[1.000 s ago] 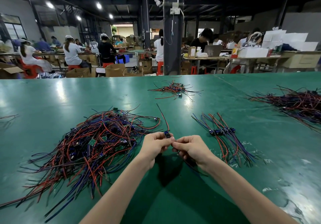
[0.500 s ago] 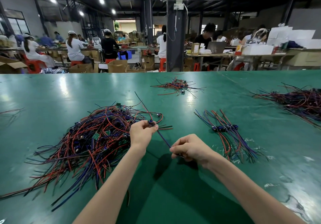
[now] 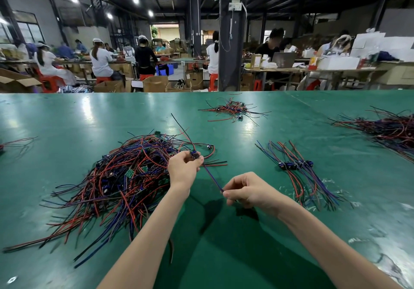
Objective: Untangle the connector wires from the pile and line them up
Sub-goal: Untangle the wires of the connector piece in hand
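A big tangled pile of red, blue and black connector wires (image 3: 121,176) lies on the green table (image 3: 67,118) at the left. My left hand (image 3: 184,169) pinches the small blue connector of one wire (image 3: 210,176) just right of the pile. That wire's blue and red leads run taut down to my right hand (image 3: 245,190), which pinches their far end. Its other leads stick up past the left hand. To the right, a short row of sorted wires (image 3: 298,167) lies side by side with connectors lined up.
A smaller wire bunch (image 3: 233,109) lies far centre and a large one (image 3: 389,129) at the far right. A few strands (image 3: 13,143) lie at the left edge. Beyond the table stand a dark pillar (image 3: 230,42), cardboard boxes and seated workers at benches.
My hands were together at the connector a second ago. The left hand has since drawn the connector up and left while the right stayed low, so the wire now stretches between them.
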